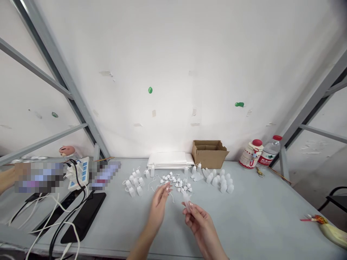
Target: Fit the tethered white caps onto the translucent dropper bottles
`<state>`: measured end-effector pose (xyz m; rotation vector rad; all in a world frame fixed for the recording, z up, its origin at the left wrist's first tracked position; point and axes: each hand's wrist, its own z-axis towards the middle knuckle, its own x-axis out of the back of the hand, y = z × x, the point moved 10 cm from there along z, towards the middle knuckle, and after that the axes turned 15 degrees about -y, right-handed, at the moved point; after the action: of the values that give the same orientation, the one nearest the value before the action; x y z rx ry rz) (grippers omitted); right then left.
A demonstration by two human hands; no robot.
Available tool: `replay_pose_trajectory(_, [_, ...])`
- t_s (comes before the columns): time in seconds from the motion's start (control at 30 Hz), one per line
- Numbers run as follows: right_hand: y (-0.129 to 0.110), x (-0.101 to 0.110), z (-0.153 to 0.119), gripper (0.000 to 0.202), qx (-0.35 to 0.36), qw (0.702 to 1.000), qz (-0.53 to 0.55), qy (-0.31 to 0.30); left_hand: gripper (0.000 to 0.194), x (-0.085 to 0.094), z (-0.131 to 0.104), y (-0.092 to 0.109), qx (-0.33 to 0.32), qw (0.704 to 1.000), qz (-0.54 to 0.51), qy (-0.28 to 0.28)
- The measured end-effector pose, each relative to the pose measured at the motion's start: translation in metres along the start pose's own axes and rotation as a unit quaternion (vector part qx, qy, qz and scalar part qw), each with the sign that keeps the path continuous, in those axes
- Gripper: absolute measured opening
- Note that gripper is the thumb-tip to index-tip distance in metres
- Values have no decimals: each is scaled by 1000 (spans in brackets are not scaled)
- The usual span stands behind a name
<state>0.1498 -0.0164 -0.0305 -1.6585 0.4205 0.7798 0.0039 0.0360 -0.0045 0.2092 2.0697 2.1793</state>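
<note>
My right hand (199,220) is closed around a small translucent white plastic bottle (187,201), holding it tilted above the table. To its left, my left hand (158,204) has its thumb and fingertips pinched together. A thin white strap (172,197) shows just below those fingertips; what they grip is too small to make out. Just beyond both hands lies a loose pile of small white caps (180,184) with thin straps. Several capped bottles (134,182) stand left of the pile, and several more translucent bottles (223,182) are grouped to the right.
Flat white packs (170,159) and an open cardboard box (210,155) sit against the wall. A white flask (251,153) and a water bottle (269,150) stand far right. On the left are a black phone (85,218), cables and a power strip (78,173); another person's arm (8,178) reaches in.
</note>
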Motion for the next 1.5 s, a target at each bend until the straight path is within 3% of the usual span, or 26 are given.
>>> replay_pose_trajectory(0.07, [-6,9,-2,35,4,1000,1,19,31,21,16,-1,-3,973,229,38])
replay_pose_trajectory(0.1, [-9,12,-3,35,6,1000,-1,27,34,24,25,0,-6,934,356,39])
replay_pose_trajectory(0.17, [-13,18,-6,33,12,999,-7,40,40,19,43,-6,1,821,571,8])
replay_pose_trajectory(0.27, [-16,24,-9,31,18,998,-19,50,43,18,58,-16,0,782,624,-18])
replay_pose_trajectory(0.47, [-13,31,-11,34,13,998,-28,58,45,13,63,-27,-2,752,659,-32])
replay_pose_trajectory(0.77, [-16,25,-9,36,12,996,-60,58,33,20,65,-31,-9,755,656,-3])
replay_pose_trajectory(0.97, [-15,28,-9,35,12,995,-75,58,41,28,63,-36,-32,785,618,22])
replay_pose_trajectory(1.2, [-16,25,-8,36,7,995,-79,57,34,37,57,-29,-69,825,559,49])
replay_pose_trajectory(1.5, [-14,26,-7,35,10,994,-94,58,27,42,52,-23,-74,849,522,45])
